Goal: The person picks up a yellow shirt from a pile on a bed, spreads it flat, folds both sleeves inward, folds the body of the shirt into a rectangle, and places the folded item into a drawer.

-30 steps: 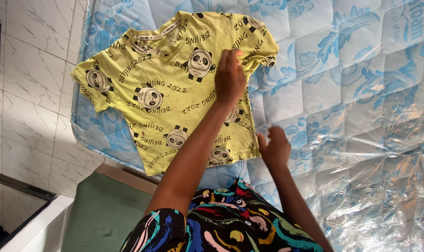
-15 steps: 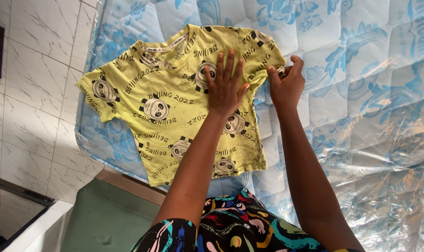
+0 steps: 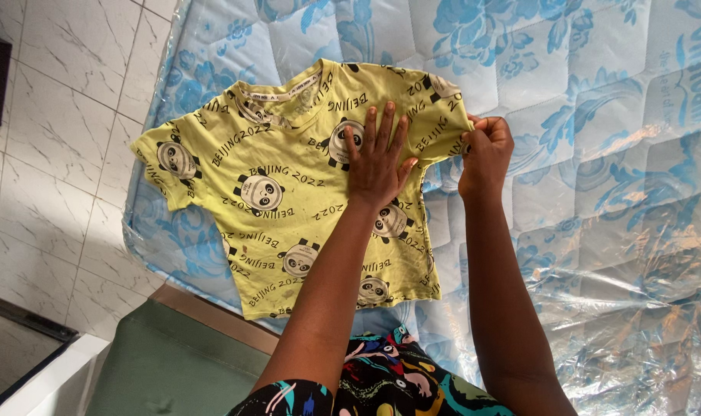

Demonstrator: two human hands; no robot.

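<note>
A small yellow T-shirt [image 3: 273,185] printed with pandas lies spread flat on a blue floral mattress [image 3: 581,154] wrapped in clear plastic. My left hand [image 3: 377,158] presses flat on the shirt's chest, fingers spread. My right hand [image 3: 485,150] pinches the edge of the shirt's right sleeve, which is bunched slightly under the fingers. The neckline points away from me, and the hem lies near the mattress edge in front of me.
A white tiled floor [image 3: 50,154] runs along the left. A green cushioned seat [image 3: 173,362] with a brown edge sits below the mattress corner. A white ledge [image 3: 50,385] shows at bottom left. My colourful patterned garment [image 3: 381,377] fills the bottom centre.
My right hand rose from the shirt's lower right side to its right sleeve and closed on the edge. My left hand shifted slightly and flattened on the chest.
</note>
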